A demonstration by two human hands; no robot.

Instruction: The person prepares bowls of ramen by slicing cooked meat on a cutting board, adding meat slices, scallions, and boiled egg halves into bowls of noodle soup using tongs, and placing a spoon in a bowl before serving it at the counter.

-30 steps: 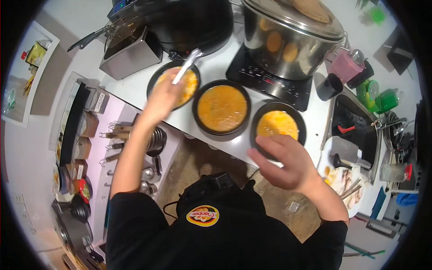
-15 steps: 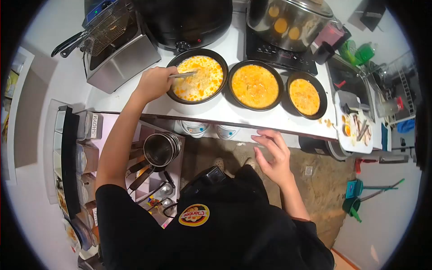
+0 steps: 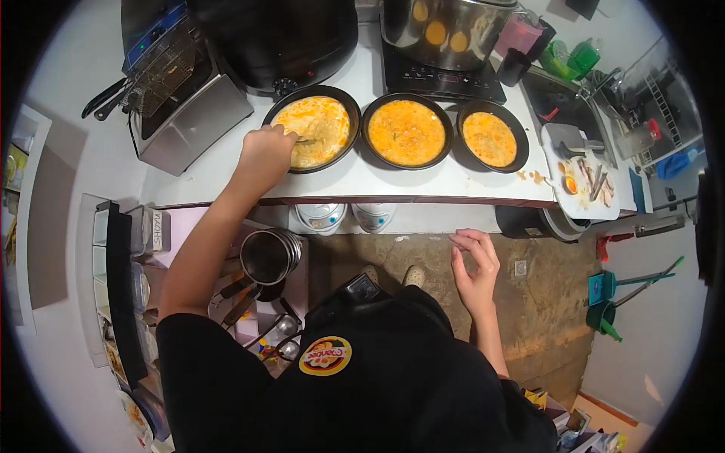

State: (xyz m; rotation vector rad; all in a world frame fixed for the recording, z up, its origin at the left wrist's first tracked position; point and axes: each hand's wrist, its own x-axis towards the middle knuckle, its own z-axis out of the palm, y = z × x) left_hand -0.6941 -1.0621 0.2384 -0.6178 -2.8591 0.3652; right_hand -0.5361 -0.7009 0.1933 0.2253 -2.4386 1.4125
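My left hand [image 3: 268, 157] is closed around a thin metal utensil [image 3: 305, 140], whose exact kind I cannot make out. Its tip dips into the leftmost black bowl [image 3: 356, 113], which holds creamy orange-yellow soup [image 3: 321, 121] with pale noodles bunched near the utensil. To the right stand a middle black bowl [image 3: 448, 145] and a smaller right black bowl [image 3: 522, 143], both with orange soup. My right hand [image 3: 476, 268] hangs in front of the counter over the floor, fingers loosely bent and apart, holding nothing.
On the white counter [image 3: 423, 185] stand a steel fryer with a basket [image 3: 192, 124], a black round appliance [image 3: 279, 38], and a steel pot [image 3: 449, 38] on an induction cooker [image 3: 438, 81]. A cutting board [image 3: 578, 174] with food scraps lies right. Saucepans [image 3: 266, 257] sit below left.
My left hand has turned and moved slightly down, the utensil drawing noodles toward the bowl's near side. My right hand has shifted right and down. The whole view has shifted a little.
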